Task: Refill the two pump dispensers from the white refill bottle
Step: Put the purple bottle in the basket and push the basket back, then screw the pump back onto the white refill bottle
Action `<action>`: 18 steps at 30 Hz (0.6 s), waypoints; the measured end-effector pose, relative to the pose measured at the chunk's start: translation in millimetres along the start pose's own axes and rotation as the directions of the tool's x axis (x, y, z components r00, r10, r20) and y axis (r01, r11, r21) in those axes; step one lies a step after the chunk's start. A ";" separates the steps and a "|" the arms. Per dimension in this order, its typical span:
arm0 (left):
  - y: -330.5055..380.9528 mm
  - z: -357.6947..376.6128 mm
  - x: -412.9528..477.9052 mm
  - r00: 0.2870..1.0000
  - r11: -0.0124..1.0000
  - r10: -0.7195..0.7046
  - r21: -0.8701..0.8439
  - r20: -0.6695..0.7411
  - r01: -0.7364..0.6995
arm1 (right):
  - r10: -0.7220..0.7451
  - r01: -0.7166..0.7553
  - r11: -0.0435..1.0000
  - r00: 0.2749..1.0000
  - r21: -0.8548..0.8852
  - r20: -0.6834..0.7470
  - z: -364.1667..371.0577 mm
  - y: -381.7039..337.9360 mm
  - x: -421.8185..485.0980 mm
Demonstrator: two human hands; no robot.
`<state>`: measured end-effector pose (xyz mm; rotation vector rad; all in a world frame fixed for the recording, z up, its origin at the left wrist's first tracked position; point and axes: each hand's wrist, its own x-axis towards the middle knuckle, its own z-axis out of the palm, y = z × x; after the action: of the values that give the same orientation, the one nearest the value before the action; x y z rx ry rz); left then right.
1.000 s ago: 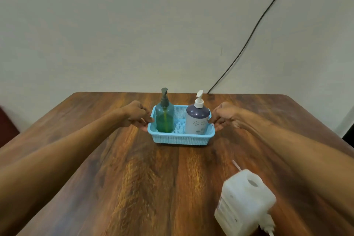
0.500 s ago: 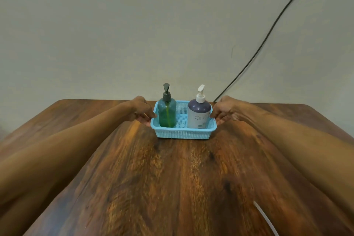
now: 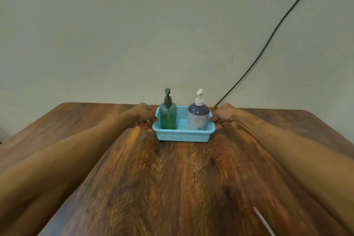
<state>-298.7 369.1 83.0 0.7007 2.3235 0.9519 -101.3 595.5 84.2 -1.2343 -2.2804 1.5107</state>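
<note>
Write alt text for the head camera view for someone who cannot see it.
The left hand and the right hand grip the short ends of a light blue perforated plastic basket on a brown wooden table. Inside stand a translucent green pump dispenser with a grey pump, on the left, and a pale purple-topped pump dispenser with a white pump.

green dispenser [image 3: 168, 118] with dark pump and purple-white dispenser [image 3: 198, 119] stand upright, apart, in the blue basket [image 3: 183, 136].

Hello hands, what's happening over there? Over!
Gripping blue basket ends: left hand, right hand. Upright inside, pumps on: green dispenser, purple dispenser. White refill bottle out of view.
</note>
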 end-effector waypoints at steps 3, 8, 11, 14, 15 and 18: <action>2.0 -3.4 -17.3 0.999 0.999 0.043 0.034 -0.023 -0.042 | -0.025 0.025 1.000 1.000 0.005 0.000 -7.6 2.9 -18.2; 16.1 -14.4 -71.8 0.983 0.988 0.141 0.074 -0.118 -0.133 | -0.157 0.157 0.988 0.985 -0.002 -0.069 -29.2 -4.3 -77.0; 24.9 -17.7 -116.0 0.964 0.977 0.211 0.064 -0.160 -0.203 | -0.234 0.237 0.971 0.969 0.025 -0.079 -40.4 -9.1 -124.8; 31.4 -13.7 -170.7 0.945 0.957 0.289 0.049 -0.153 -0.285 | -0.303 0.308 0.950 0.948 0.048 -0.095 -47.2 -10.1 -183.6; 32.8 -10.5 -190.0 0.937 0.949 0.316 0.044 -0.150 -0.313 | -0.324 0.330 0.943 0.941 0.050 -0.100 -47.8 -10.1 -203.9; 36.3 2.8 -245.2 0.911 0.919 0.390 -0.004 -0.134 -0.394 | -0.379 0.389 0.918 0.917 0.069 -0.126 -49.8 -6.5 -259.3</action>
<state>-109.5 237.9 174.8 1.1546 2.3182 1.2380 90.4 450.0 192.9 -0.7616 -2.1883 1.3491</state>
